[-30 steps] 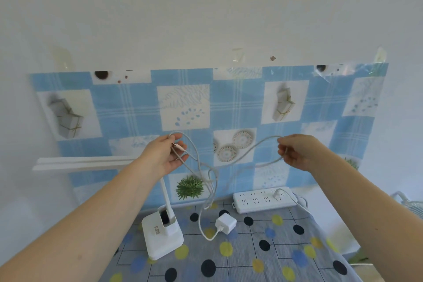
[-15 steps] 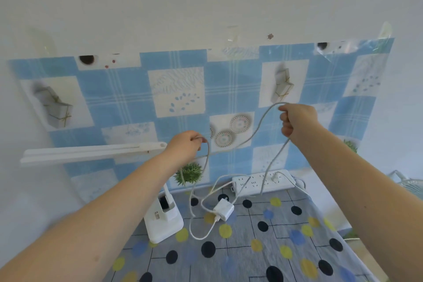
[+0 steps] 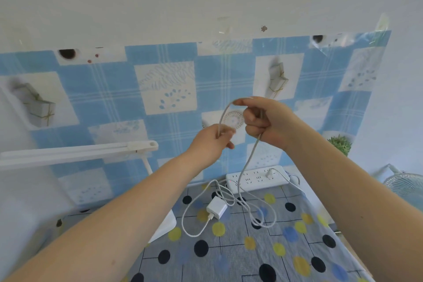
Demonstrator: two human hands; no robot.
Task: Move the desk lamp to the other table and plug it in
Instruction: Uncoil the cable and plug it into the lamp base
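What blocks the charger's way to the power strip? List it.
Nothing solid. The charger lies on the tablecloth just in front of the power strip; only loose loops of cable lie between them, and one plug occupies a socket.

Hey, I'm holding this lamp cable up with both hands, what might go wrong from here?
1. The cable lies in crossed loops on the table; pulling may tighten a knot.
2. It runs to the adapter, which could drag off the tablecloth.
3. Slack might snag the plug in the power strip.
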